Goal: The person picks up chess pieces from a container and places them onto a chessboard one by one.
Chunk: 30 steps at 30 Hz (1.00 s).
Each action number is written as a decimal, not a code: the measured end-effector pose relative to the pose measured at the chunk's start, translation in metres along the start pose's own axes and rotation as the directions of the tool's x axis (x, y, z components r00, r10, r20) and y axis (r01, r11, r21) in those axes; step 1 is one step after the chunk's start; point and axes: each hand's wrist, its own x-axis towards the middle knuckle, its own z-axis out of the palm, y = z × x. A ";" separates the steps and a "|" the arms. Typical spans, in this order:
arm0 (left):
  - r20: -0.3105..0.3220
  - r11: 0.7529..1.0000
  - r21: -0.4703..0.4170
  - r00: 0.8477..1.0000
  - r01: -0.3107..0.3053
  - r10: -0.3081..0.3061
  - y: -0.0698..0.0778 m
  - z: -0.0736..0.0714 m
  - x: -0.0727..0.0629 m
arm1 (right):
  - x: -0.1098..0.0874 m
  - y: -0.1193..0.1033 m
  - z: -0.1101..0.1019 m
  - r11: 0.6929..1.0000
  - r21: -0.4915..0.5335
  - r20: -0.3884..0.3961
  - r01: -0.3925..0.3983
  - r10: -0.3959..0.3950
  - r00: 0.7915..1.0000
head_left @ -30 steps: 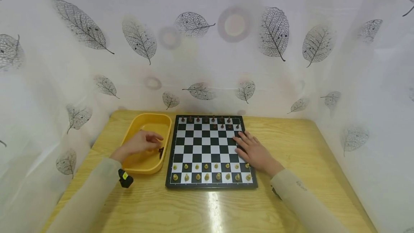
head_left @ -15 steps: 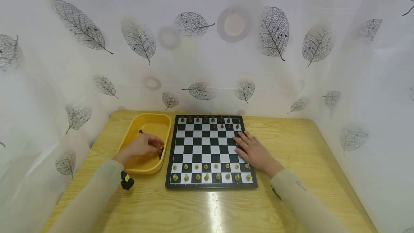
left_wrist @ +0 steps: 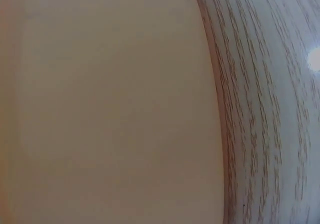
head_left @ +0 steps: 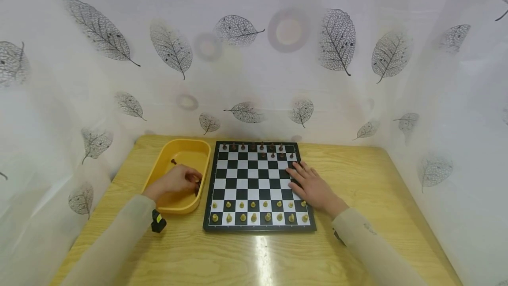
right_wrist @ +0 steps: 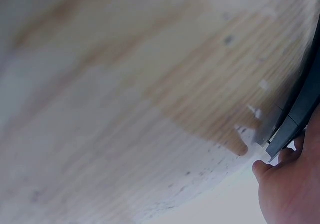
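Observation:
In the head view my left hand (head_left: 179,179) reaches into a yellow tray (head_left: 158,162), its fingers bent down over dark red chess pieces (head_left: 197,186) by the tray's right wall. Its fingertips overlap these pieces, and I cannot tell whether they pinch one. Another dark red chess piece (head_left: 173,161) lies farther back in the tray. My right hand (head_left: 313,189) rests with spread, straight fingers on the right edge of a black-and-white chessboard (head_left: 252,183). The right wrist view shows part of that right hand (right_wrist: 292,184) beside the board's dark edge (right_wrist: 295,114).
Two rows of yellowish chess pieces (head_left: 254,217) stand on the board's near side. Dark red pieces (head_left: 262,145) line its far side, with several in front of them at right. Behind the wooden table (head_left: 357,180) hangs a leaf-patterned white sheet (head_left: 254,69).
My left hand has moved slightly right and down in the tray, onto the pieces by its right wall. The farther piece has come into fuller view. My right hand has stayed in place.

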 end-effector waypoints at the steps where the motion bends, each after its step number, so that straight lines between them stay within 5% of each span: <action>1: 0.000 1.000 0.005 1.000 -0.003 0.003 0.000 0.000 0.000 | 0.000 0.000 0.000 1.000 -0.002 0.002 -0.003 0.003 1.000; 12: -0.009 0.999 0.020 0.999 0.047 -0.047 -0.004 0.002 0.004 | -0.001 0.000 0.001 1.000 0.004 -0.004 -0.003 0.003 1.000; 30: -0.036 0.998 0.061 0.999 0.033 -0.031 -0.001 -0.001 0.002 | -0.001 -0.001 0.000 1.000 0.009 -0.010 0.001 -0.001 1.000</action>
